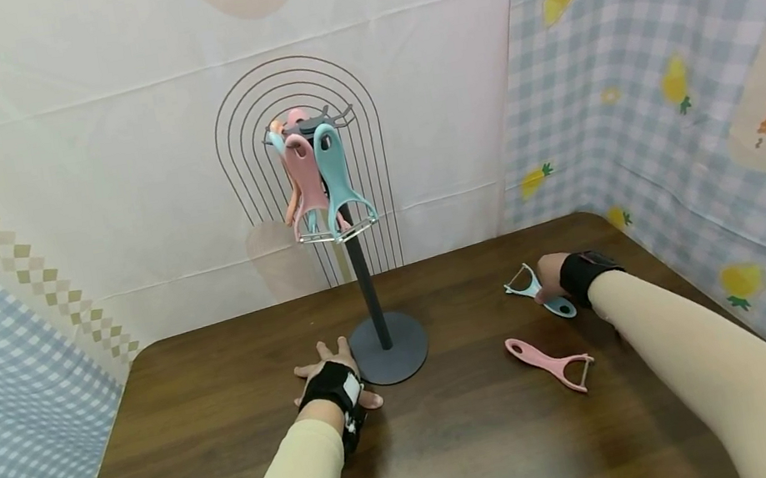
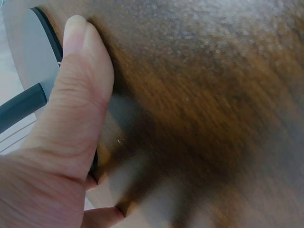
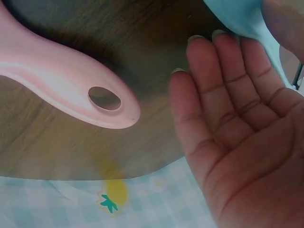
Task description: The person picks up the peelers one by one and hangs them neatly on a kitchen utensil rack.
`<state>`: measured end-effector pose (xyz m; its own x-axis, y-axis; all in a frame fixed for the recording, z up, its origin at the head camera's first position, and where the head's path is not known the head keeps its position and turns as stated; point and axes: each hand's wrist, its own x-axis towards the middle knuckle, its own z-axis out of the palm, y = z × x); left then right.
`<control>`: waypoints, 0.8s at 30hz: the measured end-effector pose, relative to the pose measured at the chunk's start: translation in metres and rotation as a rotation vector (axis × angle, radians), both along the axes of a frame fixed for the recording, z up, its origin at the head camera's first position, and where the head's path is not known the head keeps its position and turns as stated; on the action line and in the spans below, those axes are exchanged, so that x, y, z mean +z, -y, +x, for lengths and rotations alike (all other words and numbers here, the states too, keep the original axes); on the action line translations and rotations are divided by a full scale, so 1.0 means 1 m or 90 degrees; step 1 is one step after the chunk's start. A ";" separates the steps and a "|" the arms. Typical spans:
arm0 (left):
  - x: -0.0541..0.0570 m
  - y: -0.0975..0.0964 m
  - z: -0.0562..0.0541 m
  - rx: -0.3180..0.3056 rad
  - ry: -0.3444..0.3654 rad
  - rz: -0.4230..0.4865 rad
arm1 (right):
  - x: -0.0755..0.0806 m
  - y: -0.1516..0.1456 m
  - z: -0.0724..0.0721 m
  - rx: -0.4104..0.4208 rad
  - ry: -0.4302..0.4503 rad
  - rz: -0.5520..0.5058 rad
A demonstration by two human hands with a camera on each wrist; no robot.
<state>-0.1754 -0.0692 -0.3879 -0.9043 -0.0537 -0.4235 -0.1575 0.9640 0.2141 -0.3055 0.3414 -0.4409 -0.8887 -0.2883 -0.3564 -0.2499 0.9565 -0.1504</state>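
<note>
My left hand [image 1: 331, 358] rests on the table with its fingers spread, beside the round grey base [image 1: 406, 353] of an upright stand. In the left wrist view the thumb [image 2: 78, 99] lies straight, near that base. At the table's right side, my right hand [image 1: 551, 273] pinches a light blue peeler [image 1: 554, 305] between thumb and fingers; its blade end points away to the left. A pink peeler [image 1: 542, 359] lies on the table just nearer than that hand. From the stand's top hooks hang a pink peeler [image 1: 305, 172], a teal peeler [image 1: 334, 164] and others partly hidden behind them.
The brown wooden table [image 1: 233, 433] meets a white cloth [image 1: 123, 232] at the back and checked cloth [image 1: 634, 104] at the right. The stand's dark pole [image 1: 368, 292] rises between the two hands. Some bare hooks [image 1: 345, 114] stick out at its right top.
</note>
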 end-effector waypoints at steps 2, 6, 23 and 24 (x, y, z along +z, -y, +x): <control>0.001 0.000 0.001 0.001 0.000 0.002 | 0.001 0.002 0.001 -0.002 0.007 0.003; 0.002 0.000 0.002 0.006 -0.002 0.010 | 0.004 0.004 0.003 0.008 0.009 0.015; -0.021 0.006 -0.014 -0.001 0.005 -0.001 | 0.013 0.014 0.014 -0.011 0.007 -0.036; -0.029 0.008 -0.018 -0.004 0.004 -0.004 | 0.014 0.013 0.016 -0.007 0.003 -0.041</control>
